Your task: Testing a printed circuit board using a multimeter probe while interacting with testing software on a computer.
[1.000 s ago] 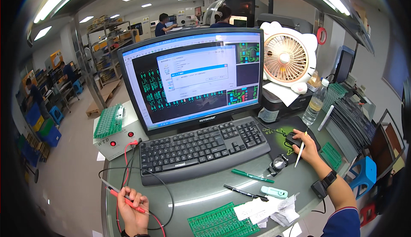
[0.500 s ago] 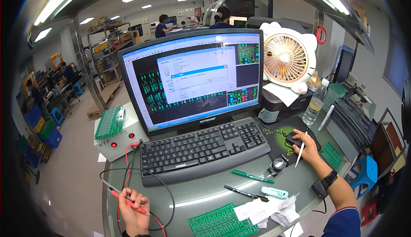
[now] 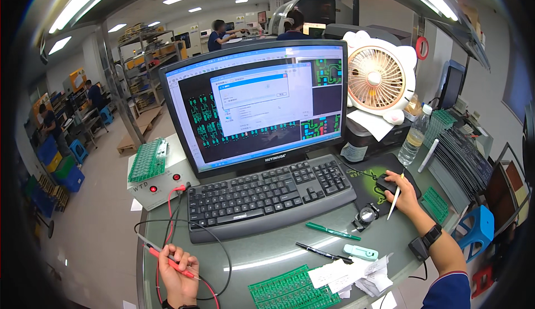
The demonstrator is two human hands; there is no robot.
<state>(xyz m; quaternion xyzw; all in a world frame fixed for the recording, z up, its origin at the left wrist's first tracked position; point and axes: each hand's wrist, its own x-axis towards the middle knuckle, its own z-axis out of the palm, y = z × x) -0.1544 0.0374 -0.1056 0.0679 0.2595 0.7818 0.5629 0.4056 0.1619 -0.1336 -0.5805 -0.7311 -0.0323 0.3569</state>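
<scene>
Diagonally inside curled left grip [image 3: 180, 271], red probe [image 3: 154, 252]; white stick [image 3: 393, 204] in bent right grip [image 3: 407, 195] over mouse [image 3: 384, 184].

Left grip [image 3: 178, 273] curled, right grip [image 3: 403, 194] farther forward

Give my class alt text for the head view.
A person's right hand rests on a computer mouse, holding a pointed white tool; the left hand holds a red test probe. A keyboard and monitor showing circuit-board layouts stand ahead.
</scene>
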